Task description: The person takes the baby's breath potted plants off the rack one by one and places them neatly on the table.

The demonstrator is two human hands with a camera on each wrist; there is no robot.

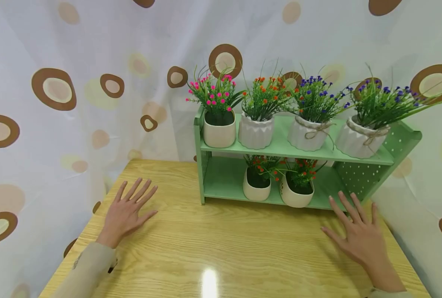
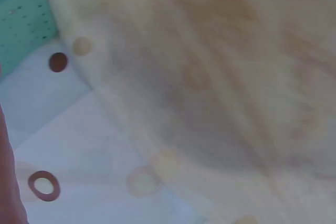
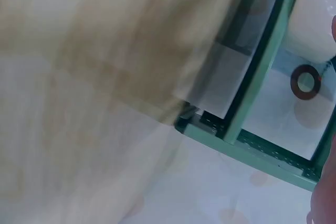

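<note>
Right hand (image 1: 362, 236) is showing straight fingers, fanned wide, back of the hand upward; it is gripping nothing, and whether it is touching the wooden table (image 1: 221, 244) I cannot tell. Left hand (image 1: 125, 216) is showing the same wide spread, also empty, its contact with the table equally unclear. A pale sleeve (image 1: 88, 269) is covering the left wrist. Just beyond the right fingertips, the lower right end of a green shelf (image 1: 224, 180) is standing; from the left hand, the shelf is sitting ahead and to the right. On its lower tier, ahead and left of the right hand, two cream pots of red flowers (image 1: 297, 198) are standing side by side. Farther off, on the upper tier, a cream pot of pink flowers (image 1: 219, 135) is standing nearest the left hand; toward the right hand's side, a fluted pot of orange flowers (image 1: 256, 133) and two twine-tied pots of purple-blue flowers (image 1: 309, 137) are following. Behind them, a ring-patterned sheet (image 1: 168, 33) is hanging. Marks on the sleeve and on one lower pot are appearing too small to read.
</note>
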